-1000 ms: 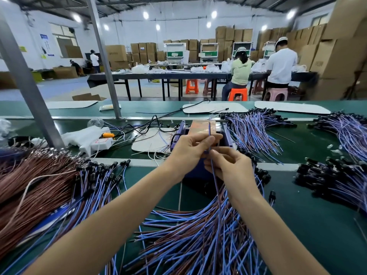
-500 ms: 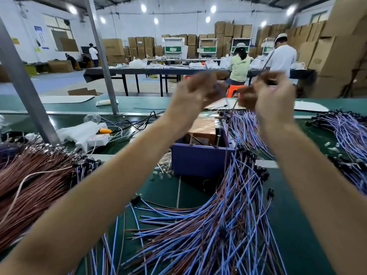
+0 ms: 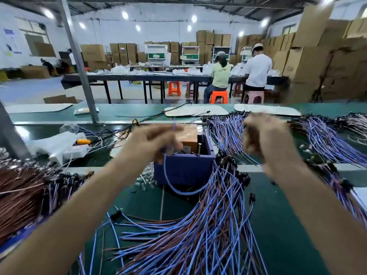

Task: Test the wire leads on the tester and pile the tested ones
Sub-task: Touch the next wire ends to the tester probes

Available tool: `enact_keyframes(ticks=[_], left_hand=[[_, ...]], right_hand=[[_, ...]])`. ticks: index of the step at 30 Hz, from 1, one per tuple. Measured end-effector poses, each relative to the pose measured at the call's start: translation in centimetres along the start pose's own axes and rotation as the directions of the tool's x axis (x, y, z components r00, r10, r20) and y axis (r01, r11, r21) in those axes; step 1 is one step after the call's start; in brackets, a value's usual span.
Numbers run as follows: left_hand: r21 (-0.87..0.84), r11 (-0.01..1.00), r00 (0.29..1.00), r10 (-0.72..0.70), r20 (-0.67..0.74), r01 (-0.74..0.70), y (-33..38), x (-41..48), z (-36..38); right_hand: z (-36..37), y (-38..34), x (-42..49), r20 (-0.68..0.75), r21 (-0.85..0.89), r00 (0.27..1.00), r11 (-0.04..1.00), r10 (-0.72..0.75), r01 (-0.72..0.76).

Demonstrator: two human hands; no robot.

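Both hands blurred; left hand [image 3: 153, 142] pinches a wire lead [image 3: 168, 175].

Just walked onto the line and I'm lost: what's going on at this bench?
A person is testing wire leads. The left hand pinches a blue lead at the purple tester box; the lead loops down in front of it. The right hand is blurred, its grip unclear. A pile of leads lies nearer on the green table.
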State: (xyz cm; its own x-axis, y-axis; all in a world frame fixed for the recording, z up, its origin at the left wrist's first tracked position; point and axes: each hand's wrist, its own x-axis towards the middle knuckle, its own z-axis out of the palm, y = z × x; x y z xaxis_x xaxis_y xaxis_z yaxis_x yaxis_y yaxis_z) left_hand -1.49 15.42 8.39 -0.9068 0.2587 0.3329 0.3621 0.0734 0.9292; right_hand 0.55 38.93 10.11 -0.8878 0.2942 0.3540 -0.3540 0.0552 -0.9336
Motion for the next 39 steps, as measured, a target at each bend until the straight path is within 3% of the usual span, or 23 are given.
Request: enact_keyframes(ticks=[3, 5, 18, 26, 30, 39], left_hand=[[0.089, 0.980, 0.974, -0.186, 0.130, 0.176, -3.1, -2.4, 1.1], [0.081, 0.972, 0.956, -0.230, 0.182, 0.218, -3.8, -3.1, 1.7], [-0.014, 0.989, 0.955, -0.137, 0.262, 0.146, -4.6, -2.4, 1.9], [0.390, 0.911, 0.985, -0.078, -0.156, 0.134, -6.2, 1.6, -0.5], [0.486, 0.863, 0.974, -0.024, -0.226, 0.134, -6.5, 3.1, -1.0], [0.470, 0.870, 0.972, -0.046, -0.229, 0.152, -7.5, 3.6, -1.0]], right_hand=[[0.2, 5.1, -2.9, 0.139, -0.121, 0.976, 0.981, 0.169, -0.152], [0.5, 6.8, -4.0, 0.176, -0.086, 0.966, 0.981, 0.187, -0.175], [1.5, 8.4, -4.4, 0.215, 0.025, 0.974, 0.996, 0.073, -0.080], [3.0, 9.2, -0.5, 0.048, -0.306, 0.997, 0.951, 0.064, -0.046], [3.7, 9.5, 0.8, 0.033, -0.346, 0.998, 0.938, 0.050, -0.035], [3.4, 9.6, 1.4, 0.100, -0.307, 0.992, 0.951, 0.077, -0.043]])
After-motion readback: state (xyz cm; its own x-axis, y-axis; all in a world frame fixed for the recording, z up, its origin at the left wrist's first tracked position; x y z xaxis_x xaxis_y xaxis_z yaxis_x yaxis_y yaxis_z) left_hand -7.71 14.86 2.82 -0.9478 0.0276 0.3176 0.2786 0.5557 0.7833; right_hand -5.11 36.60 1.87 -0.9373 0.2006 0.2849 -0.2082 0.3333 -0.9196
